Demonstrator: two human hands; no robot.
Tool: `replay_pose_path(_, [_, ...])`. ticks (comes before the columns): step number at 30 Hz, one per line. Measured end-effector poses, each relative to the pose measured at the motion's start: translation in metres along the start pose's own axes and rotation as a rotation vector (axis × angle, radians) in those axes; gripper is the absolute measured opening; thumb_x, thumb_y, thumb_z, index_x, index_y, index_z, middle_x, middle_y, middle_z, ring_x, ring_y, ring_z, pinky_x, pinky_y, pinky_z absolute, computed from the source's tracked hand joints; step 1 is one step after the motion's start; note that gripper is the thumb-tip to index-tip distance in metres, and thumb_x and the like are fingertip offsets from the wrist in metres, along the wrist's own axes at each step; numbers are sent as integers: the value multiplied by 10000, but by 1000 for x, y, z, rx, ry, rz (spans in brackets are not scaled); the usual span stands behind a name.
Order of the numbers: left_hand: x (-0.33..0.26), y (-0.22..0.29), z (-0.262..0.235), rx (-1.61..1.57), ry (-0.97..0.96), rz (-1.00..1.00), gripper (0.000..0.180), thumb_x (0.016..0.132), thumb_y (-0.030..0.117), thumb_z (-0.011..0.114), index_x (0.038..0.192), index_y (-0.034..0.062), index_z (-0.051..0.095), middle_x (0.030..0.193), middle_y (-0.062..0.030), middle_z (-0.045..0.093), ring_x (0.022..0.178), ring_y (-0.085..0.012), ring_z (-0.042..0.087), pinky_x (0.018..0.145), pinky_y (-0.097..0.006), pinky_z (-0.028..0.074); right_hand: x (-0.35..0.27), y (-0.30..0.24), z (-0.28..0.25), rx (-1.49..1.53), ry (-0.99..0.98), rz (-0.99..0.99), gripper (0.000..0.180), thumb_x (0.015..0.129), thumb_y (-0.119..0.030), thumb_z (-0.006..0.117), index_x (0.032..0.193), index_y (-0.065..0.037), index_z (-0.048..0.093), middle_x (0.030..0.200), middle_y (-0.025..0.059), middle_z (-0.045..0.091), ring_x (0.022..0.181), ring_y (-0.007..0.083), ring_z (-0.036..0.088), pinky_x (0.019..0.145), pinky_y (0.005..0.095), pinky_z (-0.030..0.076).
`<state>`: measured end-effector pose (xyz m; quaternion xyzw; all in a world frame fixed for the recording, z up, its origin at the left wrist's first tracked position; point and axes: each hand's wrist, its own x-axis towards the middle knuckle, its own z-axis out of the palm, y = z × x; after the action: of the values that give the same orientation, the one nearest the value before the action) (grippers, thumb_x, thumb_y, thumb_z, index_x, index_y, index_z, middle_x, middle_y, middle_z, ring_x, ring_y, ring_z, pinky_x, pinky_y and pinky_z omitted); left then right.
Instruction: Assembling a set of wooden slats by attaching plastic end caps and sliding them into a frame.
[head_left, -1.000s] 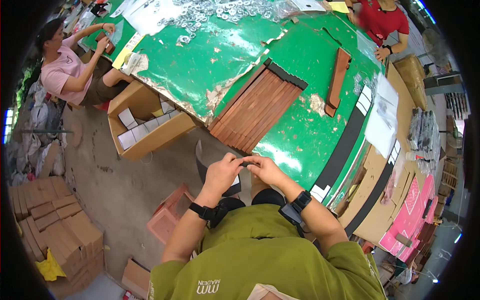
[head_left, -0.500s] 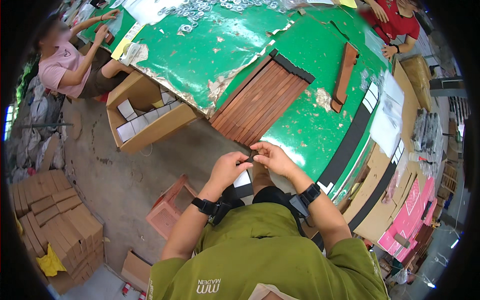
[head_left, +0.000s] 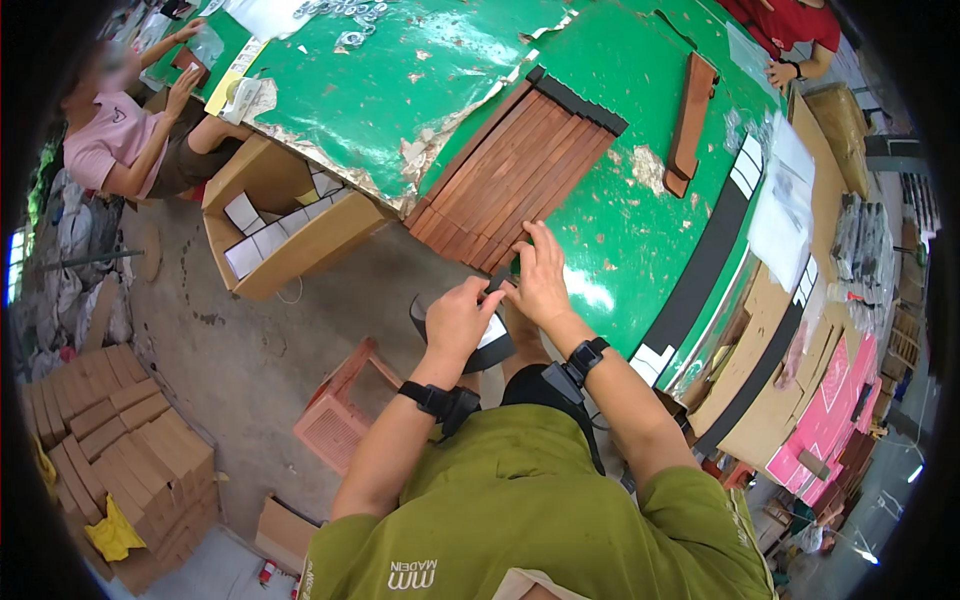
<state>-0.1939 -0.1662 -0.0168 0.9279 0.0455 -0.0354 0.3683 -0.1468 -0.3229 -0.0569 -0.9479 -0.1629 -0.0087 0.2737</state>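
Note:
Wooden slats [head_left: 530,165] lie side by side at the table's near edge, a black band [head_left: 580,105] across their far ends. At their near ends, my left hand [head_left: 455,318] pinches a black strip [head_left: 493,352] that hangs down in a curl with a white patch showing. My right hand [head_left: 542,275] is closed on the strip's upper end, thumb close to the left fingertips and other fingers reaching up along the slats' near right corner. The exact grip is partly hidden by the fingers.
Right of the slats are a long wooden piece [head_left: 690,125] and a long black strip [head_left: 700,260] with white patches. An open carton [head_left: 290,235] stands left of the green table [head_left: 400,100]; a pink stool [head_left: 340,415] is below. Two other people work at the table's far sides.
My right hand has moved up onto the slats' near ends, its fingers stretching farther. The left hand has shifted slightly left, and more of the curled black strip shows below it.

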Motion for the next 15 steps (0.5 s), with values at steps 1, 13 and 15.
replay_pose_path(1, [1, -1, 5, 28, 21, 14, 249, 816, 299, 752, 911, 83, 672, 743, -86, 693, 689, -292, 675, 600, -381, 522, 0, 0, -2, 43, 2, -30, 640, 605, -166, 854, 1135, -7, 533, 1408, 203, 388, 1333, 424, 363, 1091, 525, 324])
replay_pose_path(13, [8, -7, 40, 19, 59, -13, 265, 805, 277, 768, 938, 68, 674, 789, -100, 704, 723, -290, 686, 619, -375, 532, -6, 19, -7, 81, -47, -57, 860, 647, -130, 807, 1402, -38, 406, 1435, 125, 414, 1364, 330, 381, 1144, 474, 316])
replay_pose_path(15, [9, -7, 42, -3, 71, -17, 258, 803, 267, 771, 932, 64, 676, 796, -103, 705, 725, -287, 687, 623, -370, 534, -6, 19, -5, 53, -57, -59, 850, 662, -124, 796, 1412, -45, 403, 1445, 115, 413, 1371, 318, 380, 1149, 473, 313])
